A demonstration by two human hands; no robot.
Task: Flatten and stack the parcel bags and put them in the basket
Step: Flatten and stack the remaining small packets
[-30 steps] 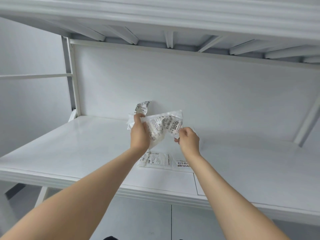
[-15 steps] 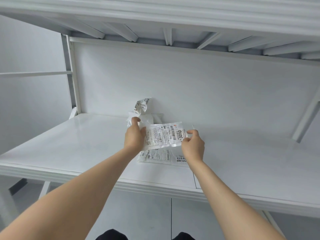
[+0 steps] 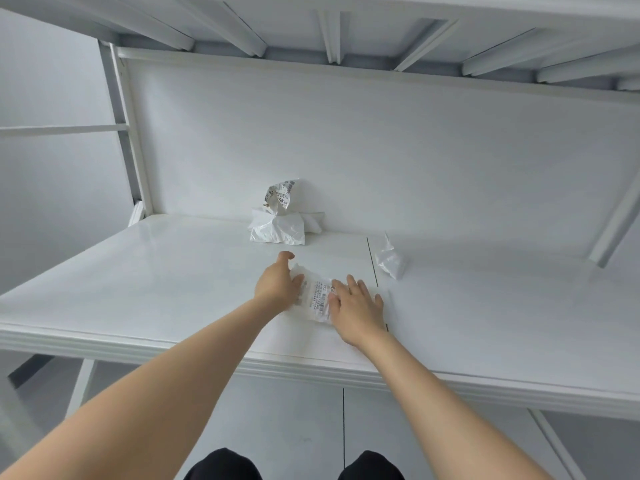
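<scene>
Both lowered | left hand, right hand now press parcel bag onto desk | fingers spread

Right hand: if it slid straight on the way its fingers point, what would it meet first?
The right hand lies flat on the labelled bag, fingers toward the back. Ahead is bare shelf, then probably the right end of the crumpled bags by the back panel; the angle is hard to judge.

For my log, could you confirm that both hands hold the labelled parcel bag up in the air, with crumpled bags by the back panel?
Not in the air: the head view shows the left hand and right hand pressing the labelled parcel bag flat on the table. The crumpled bags lie by the back panel.
</scene>
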